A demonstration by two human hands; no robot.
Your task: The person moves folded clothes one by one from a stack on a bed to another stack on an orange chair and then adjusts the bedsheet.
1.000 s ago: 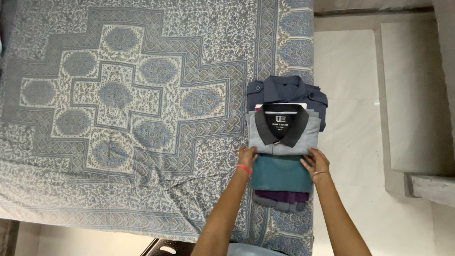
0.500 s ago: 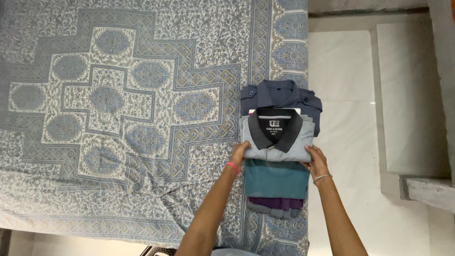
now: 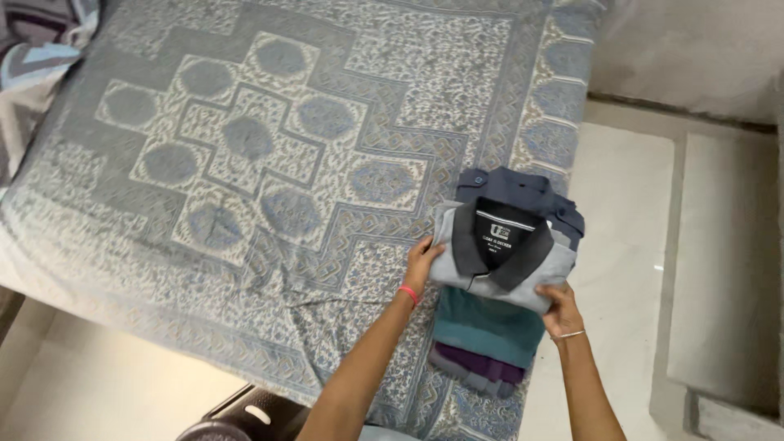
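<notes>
We look down on a bed (image 3: 122, 269) spread with a blue and cream patterned bedsheet (image 3: 269, 139), which fills most of the view from nine o'clock across to about two o'clock. Pale floor tiles (image 3: 629, 212) run along the three o'clock side, past the bed's edge. At about four o'clock from the middle, right at the bed's corner, sits our stack of folded clothes. Its top piece is a grey polo shirt (image 3: 523, 273) with a dark collar. A dark navy shirt (image 3: 510, 186) shows from under it at twelve o'clock of the stack, and a teal garment (image 3: 486, 327) and a purple garment (image 3: 482, 367) show from under it at six o'clock.

Our left hand (image 3: 422, 260) is at the grey polo shirt's nine o'clock edge, fingers wrapped around that edge, with a pink band on the wrist. Our right hand (image 3: 559, 309) is at the shirt's five o'clock corner, fingers closed on the cloth there, with a thin bangle on the wrist. A dark object (image 3: 245, 412) lies on the floor at six o'clock, only partly in view.
</notes>
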